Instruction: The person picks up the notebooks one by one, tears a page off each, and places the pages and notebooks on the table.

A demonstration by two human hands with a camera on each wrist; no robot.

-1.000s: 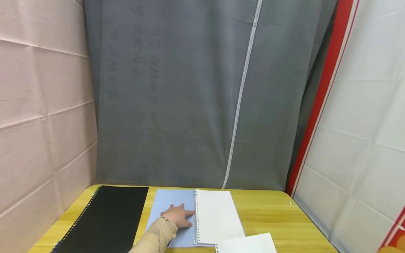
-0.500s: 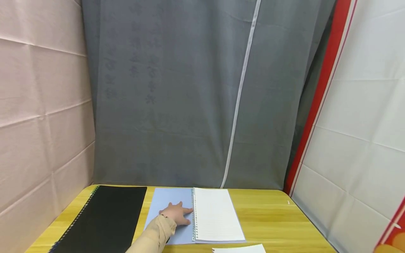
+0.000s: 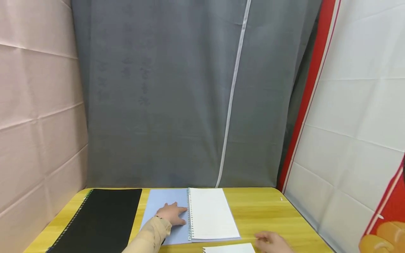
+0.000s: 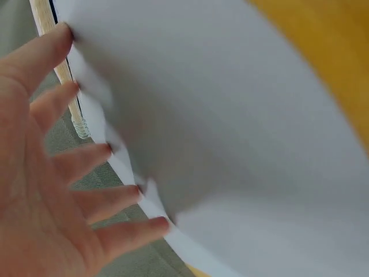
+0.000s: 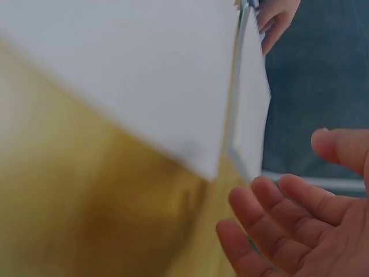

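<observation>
**Loose sheet at the near edge, notebook pinned by one hand only**

Left hand (image 3: 171,213) lies flat, fingers spread and straight, on the blue cover (image 3: 164,203) of the open spiral notebook (image 3: 202,214); fingertips point to 3 o'clock, just short of the wire binding (image 3: 189,214). It presses, grasping nothing. Right hand (image 3: 271,241) is relaxed, fingers loosely extended, empty, low over the tabletop (image 3: 262,214) at 5 o'clock of the notebook. Loose white sheet (image 3: 229,248) lies just beside it, at the near edge, partly out of frame.

Risks, judged from this layout:
- Sheet sits at the tabletop's near edge; a sideways brush from the right hand could push it off
- Flat paper on smooth wood gives little purchase; fingertip drag may crease a corner
- Left hand bears on the cover alone; the ruled page (image 3: 210,212) is free and could lift or flip
- Black binder (image 3: 101,218) at 9 o'clock lies well apart, low concern

Right wrist view is blurred; contact with the sheet cannot be told
</observation>
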